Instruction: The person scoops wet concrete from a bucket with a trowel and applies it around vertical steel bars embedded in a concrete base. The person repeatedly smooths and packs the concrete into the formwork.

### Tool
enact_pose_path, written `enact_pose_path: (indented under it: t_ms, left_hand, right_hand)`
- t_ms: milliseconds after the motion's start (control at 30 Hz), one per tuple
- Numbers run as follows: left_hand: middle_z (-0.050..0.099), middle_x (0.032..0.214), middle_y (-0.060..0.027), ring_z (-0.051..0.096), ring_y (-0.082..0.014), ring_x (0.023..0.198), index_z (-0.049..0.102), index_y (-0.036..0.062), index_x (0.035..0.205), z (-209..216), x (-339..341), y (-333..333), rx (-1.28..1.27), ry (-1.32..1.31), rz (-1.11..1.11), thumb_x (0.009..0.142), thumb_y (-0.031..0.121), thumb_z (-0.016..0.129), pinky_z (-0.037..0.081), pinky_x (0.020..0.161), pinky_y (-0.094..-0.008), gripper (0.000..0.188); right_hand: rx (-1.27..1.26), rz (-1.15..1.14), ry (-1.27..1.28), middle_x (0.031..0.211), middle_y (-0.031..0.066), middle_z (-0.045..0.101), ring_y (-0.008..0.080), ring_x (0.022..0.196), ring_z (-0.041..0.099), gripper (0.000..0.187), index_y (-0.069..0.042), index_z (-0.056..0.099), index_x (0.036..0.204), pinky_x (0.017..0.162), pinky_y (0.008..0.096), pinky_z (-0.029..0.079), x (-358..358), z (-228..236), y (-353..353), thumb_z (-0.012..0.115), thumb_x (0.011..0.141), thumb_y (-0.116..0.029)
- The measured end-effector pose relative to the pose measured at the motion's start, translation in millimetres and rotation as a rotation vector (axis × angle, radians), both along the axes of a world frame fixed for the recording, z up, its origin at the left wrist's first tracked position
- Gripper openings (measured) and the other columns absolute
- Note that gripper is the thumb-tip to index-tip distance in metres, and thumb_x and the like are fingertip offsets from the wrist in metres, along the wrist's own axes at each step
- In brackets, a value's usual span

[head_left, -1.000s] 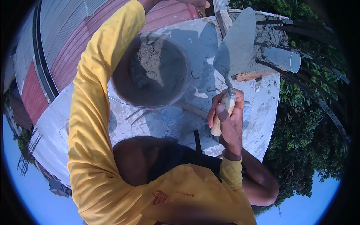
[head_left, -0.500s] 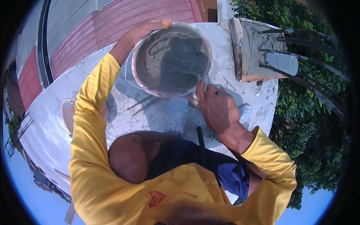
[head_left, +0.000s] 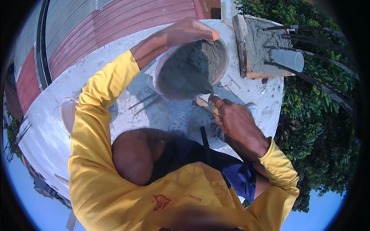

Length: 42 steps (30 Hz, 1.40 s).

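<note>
Right hand curls around 1 trowel; left hand, grip unclear, touches 1 of 2 buckets.

The mortar looks rough and matt, the left sleeve matt cloth, the board rough wood.

1. Mortar lies in the bucket.
2. Left hand: at the bucket's far rim.
3. Right hand: before the bucket, rightward.
4. Pail: left of the bucket.
5. Formwork: right of the bucket.
</note>
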State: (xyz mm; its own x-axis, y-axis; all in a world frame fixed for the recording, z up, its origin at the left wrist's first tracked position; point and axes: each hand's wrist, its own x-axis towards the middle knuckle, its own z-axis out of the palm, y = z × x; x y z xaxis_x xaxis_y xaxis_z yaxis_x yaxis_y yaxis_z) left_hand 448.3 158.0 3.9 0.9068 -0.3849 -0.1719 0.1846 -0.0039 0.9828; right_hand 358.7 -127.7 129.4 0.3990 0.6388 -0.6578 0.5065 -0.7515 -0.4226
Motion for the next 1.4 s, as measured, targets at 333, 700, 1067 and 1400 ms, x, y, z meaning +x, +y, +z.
enact_pose_path:
  t_ms: [333, 700, 1067, 1400]
  left_hand:
    - [0.076, 0.119, -0.0096, 0.070, -0.0160, 0.108, 0.078, -0.0013, 0.124, -7, 10, 11, 0.008, 0.107, 0.049, 0.096, 0.041, 0.078, 0.053, 0.099, -0.0306, 0.051]
    - [0.073, 0.113, -0.0066, 0.066, -0.0123, 0.100, 0.072, -0.0014, 0.123, -19, 3, 91, -0.057, 0.447, 0.141, 0.102, 0.045, 0.071, 0.054, 0.091, -0.0299, 0.052]
    - [0.060, 0.149, -0.0207, 0.053, -0.0301, 0.142, 0.055, -0.0010, 0.151, -23, 135, 72, 0.446, 0.139, -0.303, 0.101, 0.070, 0.056, 0.038, 0.122, -0.0438, 0.087]
    - [0.058, 0.153, -0.0195, 0.052, -0.0305, 0.144, 0.054, -0.0052, 0.151, -102, 277, -148, 0.277, 0.052, -0.206, 0.111, 0.063, 0.036, 0.035, 0.122, -0.0400, 0.081]
  right_hand:
    - [0.125, -0.481, 0.825, 0.080, 0.0062, 0.066, 0.0164, 0.059, 0.062, 0.057, -0.005, 0.054, 0.148, 0.060, 0.0314, 0.051, 31, -41, -26, 0.070, 0.095, -0.015]
    - [0.487, -0.647, 0.937, 0.086, 0.0002, 0.064, 0.0088, 0.057, 0.055, 0.057, -0.004, 0.053, 0.147, 0.057, 0.0262, 0.045, 3, -84, -42, 0.071, 0.094, -0.007]
    - [1.074, -1.189, 0.932, 0.088, 0.0020, 0.064, 0.0085, 0.061, 0.059, 0.056, -0.007, 0.050, 0.150, 0.057, 0.0249, 0.048, -64, -63, -92, 0.069, 0.098, 0.001]
    - [1.405, -1.500, 0.829, 0.088, 0.0071, 0.059, 0.0115, 0.058, 0.055, 0.049, -0.004, 0.049, 0.147, 0.048, 0.0263, 0.048, 33, -86, -98, 0.061, 0.104, -0.022]
